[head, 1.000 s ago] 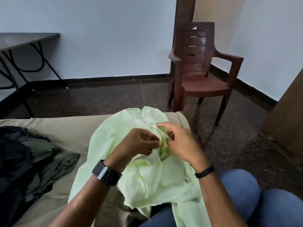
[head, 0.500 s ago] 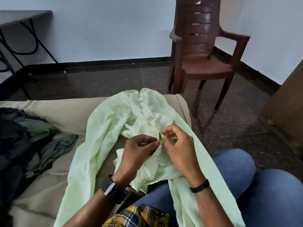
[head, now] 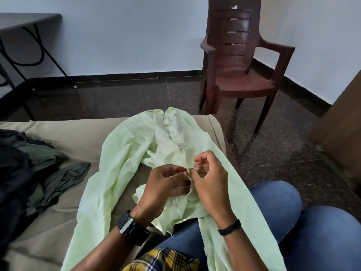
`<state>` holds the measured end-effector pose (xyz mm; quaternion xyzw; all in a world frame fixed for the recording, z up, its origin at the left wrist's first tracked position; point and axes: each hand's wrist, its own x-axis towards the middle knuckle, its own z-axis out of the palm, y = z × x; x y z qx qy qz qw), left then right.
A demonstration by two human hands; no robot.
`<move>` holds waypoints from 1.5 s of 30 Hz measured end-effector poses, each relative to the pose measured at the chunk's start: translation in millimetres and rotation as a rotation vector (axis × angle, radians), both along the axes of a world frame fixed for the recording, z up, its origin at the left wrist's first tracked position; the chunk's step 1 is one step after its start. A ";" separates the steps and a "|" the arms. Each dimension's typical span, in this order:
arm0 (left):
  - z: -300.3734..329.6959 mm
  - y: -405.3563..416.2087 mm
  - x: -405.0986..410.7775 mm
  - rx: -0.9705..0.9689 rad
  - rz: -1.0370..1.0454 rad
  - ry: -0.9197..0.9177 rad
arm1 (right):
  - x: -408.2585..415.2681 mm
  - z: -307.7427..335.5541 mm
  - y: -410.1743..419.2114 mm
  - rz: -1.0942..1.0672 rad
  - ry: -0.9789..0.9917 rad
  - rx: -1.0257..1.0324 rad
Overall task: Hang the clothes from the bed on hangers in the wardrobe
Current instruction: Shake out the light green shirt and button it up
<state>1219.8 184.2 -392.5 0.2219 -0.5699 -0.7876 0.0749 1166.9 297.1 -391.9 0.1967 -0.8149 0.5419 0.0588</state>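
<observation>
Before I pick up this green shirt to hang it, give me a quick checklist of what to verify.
1. Both hands on the pale green shirt: ok; left hand and right hand pinch its placket.
2. Button being worked is fastened: cannot tell.
3. Shirt supported by the bed: ok, partly over the lap.
4. Hanger within reach: not ok, none in view.
5. Dark clothes waiting: ok, lying apart.

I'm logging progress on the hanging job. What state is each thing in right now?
light green shirt: spread on the bed, partly on the lap, unhung
left hand: pinching the shirt placket
right hand: pinching the same spot
dark clothes: heaped on the bed
brown chair: upright, unoccupied
</observation>
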 end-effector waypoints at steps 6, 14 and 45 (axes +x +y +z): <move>-8.0 2.2 2.4 -0.179 0.042 0.015 | 5.7 -3.6 -2.0 -0.067 0.078 0.036; -17.0 7.0 -2.2 -0.195 0.027 0.022 | 0.3 -15.6 -7.4 -0.220 -0.020 -0.149; -5.9 5.0 11.9 0.016 -0.051 -0.030 | 11.3 9.5 30.9 0.142 -0.252 0.152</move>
